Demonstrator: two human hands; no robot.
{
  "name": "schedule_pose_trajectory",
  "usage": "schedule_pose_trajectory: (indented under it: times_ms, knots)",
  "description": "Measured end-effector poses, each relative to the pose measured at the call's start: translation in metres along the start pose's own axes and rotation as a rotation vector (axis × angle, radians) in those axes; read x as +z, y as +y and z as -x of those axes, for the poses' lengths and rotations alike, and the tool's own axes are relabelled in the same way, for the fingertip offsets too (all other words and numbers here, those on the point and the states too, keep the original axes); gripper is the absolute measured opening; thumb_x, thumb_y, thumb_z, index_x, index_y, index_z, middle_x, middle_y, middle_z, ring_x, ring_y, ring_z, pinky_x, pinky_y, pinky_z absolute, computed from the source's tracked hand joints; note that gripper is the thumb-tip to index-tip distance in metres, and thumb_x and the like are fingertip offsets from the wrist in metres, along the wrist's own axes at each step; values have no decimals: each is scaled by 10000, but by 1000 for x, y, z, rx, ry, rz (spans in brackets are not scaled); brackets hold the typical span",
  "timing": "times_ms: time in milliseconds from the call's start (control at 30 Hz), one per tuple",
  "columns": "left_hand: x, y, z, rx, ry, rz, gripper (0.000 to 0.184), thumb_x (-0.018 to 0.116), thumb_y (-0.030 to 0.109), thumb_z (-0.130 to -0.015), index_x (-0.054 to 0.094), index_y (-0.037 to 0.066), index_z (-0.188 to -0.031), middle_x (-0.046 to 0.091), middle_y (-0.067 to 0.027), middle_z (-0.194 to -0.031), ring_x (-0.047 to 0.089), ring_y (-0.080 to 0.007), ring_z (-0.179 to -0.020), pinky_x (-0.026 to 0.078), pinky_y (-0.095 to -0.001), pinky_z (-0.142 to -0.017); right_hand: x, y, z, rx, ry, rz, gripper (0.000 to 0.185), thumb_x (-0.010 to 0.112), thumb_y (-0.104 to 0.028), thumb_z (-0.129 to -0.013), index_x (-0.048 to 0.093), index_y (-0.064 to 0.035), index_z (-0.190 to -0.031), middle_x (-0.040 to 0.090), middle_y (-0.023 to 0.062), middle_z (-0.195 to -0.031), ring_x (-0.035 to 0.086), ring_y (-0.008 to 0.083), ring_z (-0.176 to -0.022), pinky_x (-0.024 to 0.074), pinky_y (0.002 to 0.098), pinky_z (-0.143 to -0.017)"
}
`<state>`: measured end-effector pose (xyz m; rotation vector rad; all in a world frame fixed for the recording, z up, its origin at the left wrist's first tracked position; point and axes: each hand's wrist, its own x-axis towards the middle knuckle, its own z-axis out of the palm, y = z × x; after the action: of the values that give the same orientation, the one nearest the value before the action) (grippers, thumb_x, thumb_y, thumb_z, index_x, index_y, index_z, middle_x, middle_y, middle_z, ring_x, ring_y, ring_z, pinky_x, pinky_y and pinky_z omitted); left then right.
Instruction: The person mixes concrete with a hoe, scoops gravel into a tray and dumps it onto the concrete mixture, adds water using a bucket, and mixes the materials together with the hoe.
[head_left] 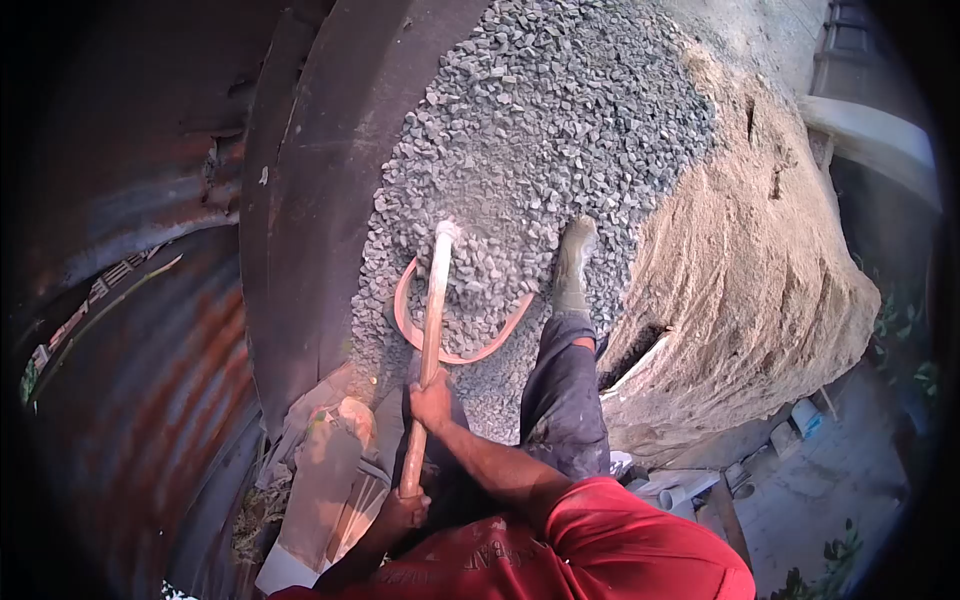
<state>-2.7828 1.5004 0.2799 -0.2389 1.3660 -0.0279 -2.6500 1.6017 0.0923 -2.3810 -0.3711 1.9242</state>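
A long wooden handle (pixel 432 320) runs up from my body to the grey gravel (pixel 580 110), and its pale upper end meets the stones; the tool's head is hidden there. Wrapped round the middle of the handle is my right hand (pixel 432 402), closed. Lower down, near the butt end, my left hand (pixel 404 508) is closed round the same handle. An orange-pink curved rim (pixel 470 358) surrounds stones beneath the handle, with its far side hidden by gravel.
My booted foot (pixel 574 260) stands on the gravel. A sand heap (pixel 745 270) rises at the right. Dark sheeting (pixel 310 200) and rusty corrugated metal (pixel 160 390) line the left. Broken boards (pixel 325 480) lie at lower left, and a pipe piece (pixel 685 490) at lower right.
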Motion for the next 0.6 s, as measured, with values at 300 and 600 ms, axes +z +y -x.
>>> schedule_pose_trajectory:
  times_ms: [300, 600]
  knots:
    - [210, 147, -161, 116, -271, -252, 229, 765, 140, -831, 548, 79, -876, 557, -20, -626, 540, -124, -490, 426, -282, -458, -262, -117, -147, -270, 387, -235, 478, 650, -209, -864, 475, 5, -1255, 665, 239, -907, 676, 428, -861, 530, 494, -805]
    - [446, 362, -330, 361, -472, -2, 122, 643, 121, -868, 526, 84, -865, 444, 47, -644, 413, -57, -490, 320, -230, -423, -483, -288, -411, -179, 524, 146, 298, 645, -185, -861, 604, 21, -1073, 717, 226, -945, 728, 347, -830, 587, 460, -726]
